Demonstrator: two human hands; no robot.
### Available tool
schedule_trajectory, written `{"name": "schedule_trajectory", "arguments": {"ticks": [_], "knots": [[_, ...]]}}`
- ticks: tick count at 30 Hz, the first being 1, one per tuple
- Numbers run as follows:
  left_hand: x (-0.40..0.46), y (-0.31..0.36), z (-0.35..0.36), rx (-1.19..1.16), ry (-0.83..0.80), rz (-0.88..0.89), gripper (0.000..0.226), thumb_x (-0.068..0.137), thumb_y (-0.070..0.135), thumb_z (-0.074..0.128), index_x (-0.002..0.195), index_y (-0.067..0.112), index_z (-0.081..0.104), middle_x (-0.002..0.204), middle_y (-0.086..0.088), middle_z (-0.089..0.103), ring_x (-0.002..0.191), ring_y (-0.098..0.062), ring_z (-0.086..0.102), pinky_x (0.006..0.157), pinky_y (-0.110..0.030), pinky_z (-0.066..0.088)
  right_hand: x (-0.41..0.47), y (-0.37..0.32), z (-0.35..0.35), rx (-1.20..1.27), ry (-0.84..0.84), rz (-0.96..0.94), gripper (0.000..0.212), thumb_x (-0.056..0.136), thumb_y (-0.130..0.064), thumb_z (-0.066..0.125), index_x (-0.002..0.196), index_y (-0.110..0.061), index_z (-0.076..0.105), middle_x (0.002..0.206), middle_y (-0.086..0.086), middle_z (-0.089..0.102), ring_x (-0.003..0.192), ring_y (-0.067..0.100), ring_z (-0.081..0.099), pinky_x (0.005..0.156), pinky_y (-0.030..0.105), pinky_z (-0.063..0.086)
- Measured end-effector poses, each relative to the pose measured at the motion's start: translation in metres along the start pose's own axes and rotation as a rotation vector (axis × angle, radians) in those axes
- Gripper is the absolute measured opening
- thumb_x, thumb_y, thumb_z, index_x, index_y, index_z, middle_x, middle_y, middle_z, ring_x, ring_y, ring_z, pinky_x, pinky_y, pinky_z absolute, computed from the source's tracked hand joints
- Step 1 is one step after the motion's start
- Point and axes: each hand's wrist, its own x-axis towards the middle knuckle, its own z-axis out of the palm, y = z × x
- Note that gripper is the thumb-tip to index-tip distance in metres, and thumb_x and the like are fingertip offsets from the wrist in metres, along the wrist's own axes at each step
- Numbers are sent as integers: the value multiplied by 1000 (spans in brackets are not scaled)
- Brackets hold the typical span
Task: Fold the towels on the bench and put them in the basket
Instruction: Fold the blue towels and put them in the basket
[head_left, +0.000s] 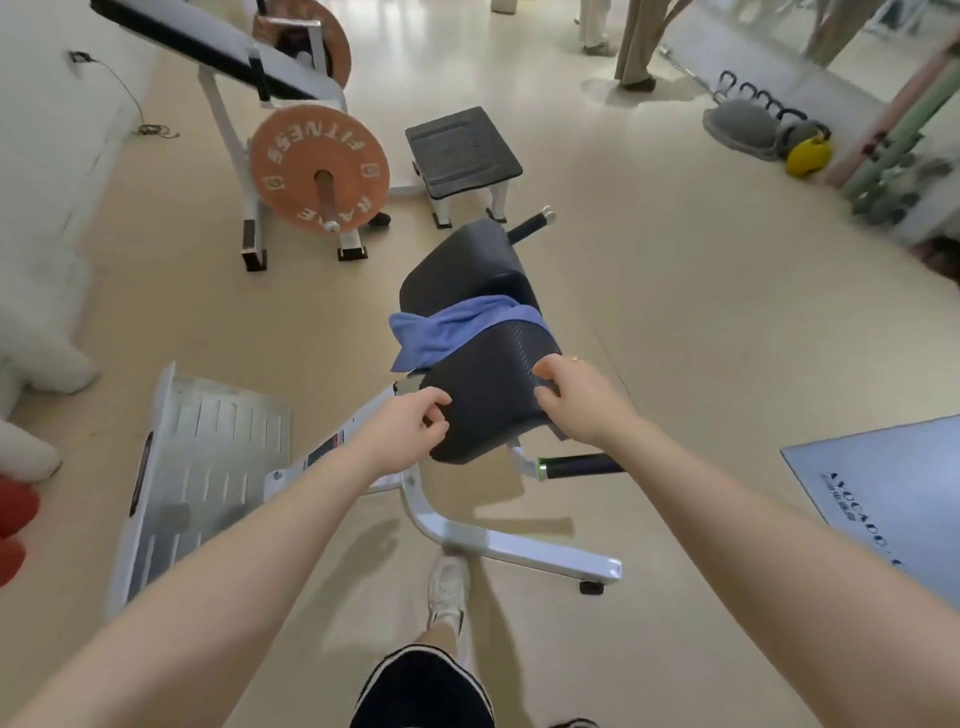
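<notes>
A blue towel (457, 330) lies crumpled across the middle of the black padded bench (467, 265), hanging off its left side. A dark grey towel (493, 384) covers the bench's near pad, and one of its corners droops below my right hand. My left hand (410, 428) pinches the grey towel's near left edge between thumb and fingers. My right hand (571, 397) pinches its near right edge. No basket shows in this view.
A white metal footplate (208, 467) lies on the floor to the left of the bench frame (498, 545). Farther back stand a weight machine with an orange plate (319, 171) and a black step platform (462, 153). Kettlebells (808, 153) sit far right, and a person's legs (636, 47) stand beyond.
</notes>
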Motion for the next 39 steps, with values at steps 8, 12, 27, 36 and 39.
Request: {"name": "schedule_trajectory", "arguments": {"ticks": [8,12,27,36,39], "knots": [[147,-18,-30,-21,-95,-95,32,93,17,42,125,15,51,75,6,57,67,-7,49,63,-18,40,171,25,14,-52,-118,51,35,98,-16,35,130,-7,46,137,13,45,125,31,42,101,36,35],[179,-29,-34,14,-160,-76,31,93,15,45,123,13,54,102,-5,65,82,-11,53,77,-19,40,213,49,32,-286,-267,23,34,97,-12,33,129,-8,43,136,12,44,121,30,44,99,38,38],[176,-20,-39,-76,-49,-207,26,93,17,44,117,17,55,99,-12,66,87,-26,60,78,-31,49,265,62,18,-480,-436,4,18,87,1,49,103,2,58,84,9,49,83,26,49,76,32,42],[148,11,0,-59,70,-271,30,93,21,45,122,18,54,104,0,65,86,-13,54,87,-27,45,239,93,33,-214,-246,-91,18,94,-3,38,109,-3,49,114,16,51,87,32,53,73,36,39],[150,16,11,-123,93,-284,31,94,21,46,124,17,54,107,-1,64,89,-14,57,87,-27,47,244,96,40,-233,-225,-109,26,95,-4,36,115,0,52,121,17,49,97,34,56,81,36,43]]}}
